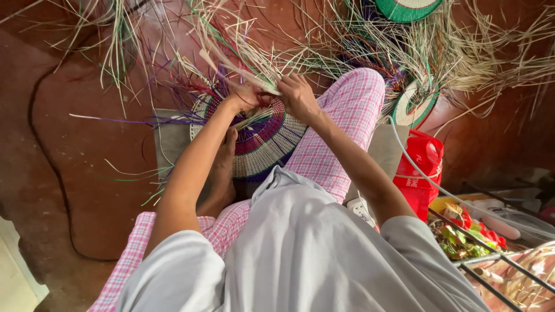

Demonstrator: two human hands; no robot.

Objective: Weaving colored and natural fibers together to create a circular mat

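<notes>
A round woven basket piece (263,141) with purple, white and green bands rests between my knee and my bare foot. Long pale and green straw strands (231,49) fan out from its far rim. My left hand (243,97) pinches strands at that rim. My right hand (298,95) grips a bundle of the same strands right beside it. Both hands touch the weave edge.
A green and white woven disc (413,104) lies at the right, another (407,8) at the top edge. A red plastic bag (422,170) stands beside my right leg. A crate of mixed items (491,231) sits lower right. Loose straw covers the reddish floor (75,144).
</notes>
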